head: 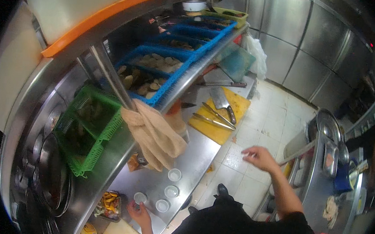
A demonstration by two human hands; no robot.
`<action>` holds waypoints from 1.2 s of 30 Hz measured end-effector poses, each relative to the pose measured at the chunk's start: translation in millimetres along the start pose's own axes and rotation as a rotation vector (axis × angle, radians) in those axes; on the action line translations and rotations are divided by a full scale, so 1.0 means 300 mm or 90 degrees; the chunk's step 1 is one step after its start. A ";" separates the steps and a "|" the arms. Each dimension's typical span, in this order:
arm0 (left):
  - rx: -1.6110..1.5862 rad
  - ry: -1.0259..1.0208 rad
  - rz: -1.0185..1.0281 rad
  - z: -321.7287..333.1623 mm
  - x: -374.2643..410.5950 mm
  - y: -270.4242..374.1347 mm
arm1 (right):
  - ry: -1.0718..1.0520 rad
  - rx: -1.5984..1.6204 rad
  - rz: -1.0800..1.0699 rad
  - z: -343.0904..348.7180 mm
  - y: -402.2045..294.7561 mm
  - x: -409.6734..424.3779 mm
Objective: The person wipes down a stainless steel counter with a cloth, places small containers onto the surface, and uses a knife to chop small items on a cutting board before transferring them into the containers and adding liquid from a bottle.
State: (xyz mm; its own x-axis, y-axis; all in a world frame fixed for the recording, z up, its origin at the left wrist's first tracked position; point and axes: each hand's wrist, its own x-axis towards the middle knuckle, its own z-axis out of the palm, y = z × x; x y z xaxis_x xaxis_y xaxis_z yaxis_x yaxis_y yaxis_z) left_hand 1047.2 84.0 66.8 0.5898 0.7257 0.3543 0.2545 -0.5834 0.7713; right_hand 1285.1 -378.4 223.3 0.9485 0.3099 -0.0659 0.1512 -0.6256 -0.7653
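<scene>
My left hand [139, 215] is low over the steel counter [146, 181], its fingertips at the near side of a small white cup [140, 198]; whether they grip it is not plain. Three more cups of this kind stand close by: one [162, 205] to its right, one [171, 191] above that, and one [174, 174] farther up. My right hand [259, 158] is raised over the tiled floor, fingers curled, with no object plainly seen in it. Beyond the cups a yellow cutting board [212, 132] bears a cleaver [221, 101] and metal tongs [215, 120].
A tan cloth [155, 131] hangs from a post above the counter. Blue baskets [173, 86] and a green basket [101, 136] of food stand on the upper shelf. A tray of cut vegetables [109, 205] lies left of my left hand. Another steel counter [315, 189] runs along the right.
</scene>
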 end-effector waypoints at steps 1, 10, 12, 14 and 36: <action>0.013 -0.007 -0.036 0.005 -0.016 0.047 | 0.039 -0.008 -0.060 -0.062 -0.032 0.080; 0.039 0.108 -0.195 0.172 -0.083 0.278 | 0.210 -0.238 -0.427 -0.749 -0.406 1.044; 0.079 0.162 -0.203 0.228 -0.102 0.335 | 0.169 -0.232 -0.315 -0.836 -0.474 1.310; 0.092 0.236 -0.187 0.303 -0.116 0.376 | 0.199 -0.313 -0.332 -0.885 -0.525 1.550; 0.108 0.243 -0.312 0.651 -0.280 0.764 | -0.029 -0.620 -0.503 -0.847 -0.534 2.264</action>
State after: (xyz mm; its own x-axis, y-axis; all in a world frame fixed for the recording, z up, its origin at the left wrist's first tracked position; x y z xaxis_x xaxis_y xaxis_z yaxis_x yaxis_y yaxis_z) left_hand 1205.8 -181.9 110.4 0.0682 0.9833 0.1685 0.5617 -0.1774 0.8081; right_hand 1975.8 -249.6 463.7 0.4979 0.8530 0.1567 0.8341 -0.5204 0.1827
